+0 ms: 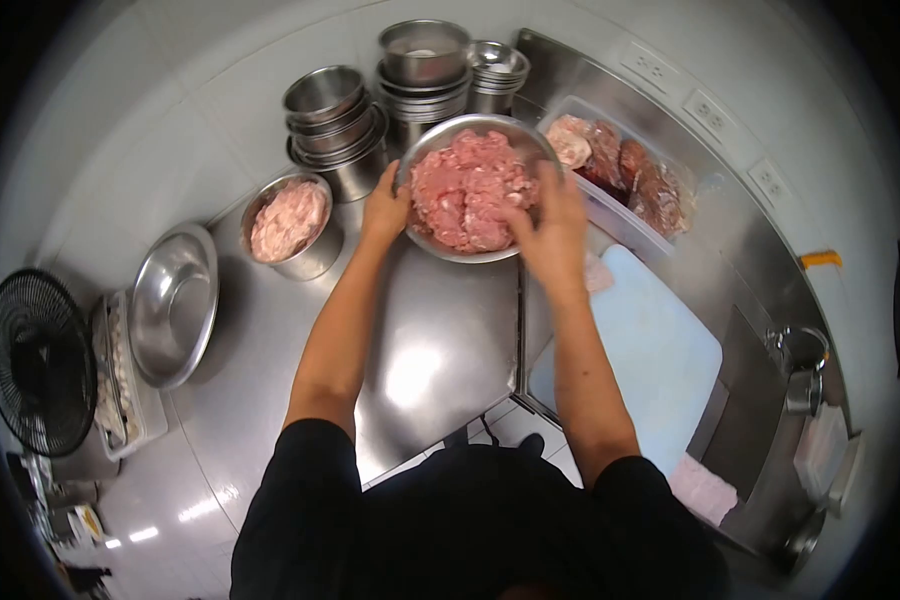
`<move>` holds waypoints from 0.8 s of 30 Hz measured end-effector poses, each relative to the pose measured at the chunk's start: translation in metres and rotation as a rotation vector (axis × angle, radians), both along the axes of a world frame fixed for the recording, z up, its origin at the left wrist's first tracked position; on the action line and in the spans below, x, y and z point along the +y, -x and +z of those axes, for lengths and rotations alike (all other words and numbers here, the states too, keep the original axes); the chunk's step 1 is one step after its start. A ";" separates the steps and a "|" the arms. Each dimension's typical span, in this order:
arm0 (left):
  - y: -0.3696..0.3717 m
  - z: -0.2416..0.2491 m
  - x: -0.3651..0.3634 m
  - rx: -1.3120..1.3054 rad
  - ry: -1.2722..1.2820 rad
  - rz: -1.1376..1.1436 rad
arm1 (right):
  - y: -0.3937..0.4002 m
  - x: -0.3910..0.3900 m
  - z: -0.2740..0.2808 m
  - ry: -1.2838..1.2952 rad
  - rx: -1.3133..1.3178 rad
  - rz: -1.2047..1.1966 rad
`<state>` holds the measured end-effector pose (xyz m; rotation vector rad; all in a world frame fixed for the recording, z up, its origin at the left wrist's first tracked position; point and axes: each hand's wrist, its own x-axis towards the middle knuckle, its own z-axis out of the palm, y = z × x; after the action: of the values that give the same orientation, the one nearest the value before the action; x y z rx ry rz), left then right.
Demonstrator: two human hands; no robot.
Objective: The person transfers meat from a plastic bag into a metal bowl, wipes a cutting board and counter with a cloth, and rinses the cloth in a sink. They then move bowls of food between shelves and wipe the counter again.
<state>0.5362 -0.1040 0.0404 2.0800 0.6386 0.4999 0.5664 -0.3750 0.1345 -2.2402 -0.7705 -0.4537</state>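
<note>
Minced meat (pixel 475 190), pink and heaped, fills a round steel bowl (pixel 457 251) at the back of the metal counter. The bowl's left rim is gripped by my left hand (pixel 385 213), its fingers partly hidden behind the metal. At the right side my right hand (pixel 552 228), slightly blurred, reaches over the rim with thumb and fingers apart, the thumb overlapping the edge of the meat. A deep steel pot (pixel 310 258) holding paler ground meat (pixel 288 222) stands left of the bowl.
Stacked steel pots (pixel 335 140) line the back wall. A clear plastic tub (pixel 625 222) holds large meat pieces at right, near a pale blue cutting board (pixel 650 350). An empty steel basin (pixel 175 305) and a black basket (pixel 40 360) lean at left.
</note>
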 end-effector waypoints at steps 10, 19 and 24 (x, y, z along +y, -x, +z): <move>-0.030 -0.029 0.002 -0.127 -0.108 0.043 | -0.023 0.037 -0.021 0.419 -0.070 0.011; -0.006 0.020 -0.031 -0.129 0.273 -0.008 | -0.012 -0.061 -0.017 0.253 0.013 -0.095; -0.007 0.005 -0.010 -0.179 -0.135 0.075 | 0.007 -0.157 -0.032 0.222 0.080 -0.273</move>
<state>0.5430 -0.1142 0.0459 2.1129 0.5923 0.7816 0.5595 -0.5323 0.1027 -2.5694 -0.4940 -0.4201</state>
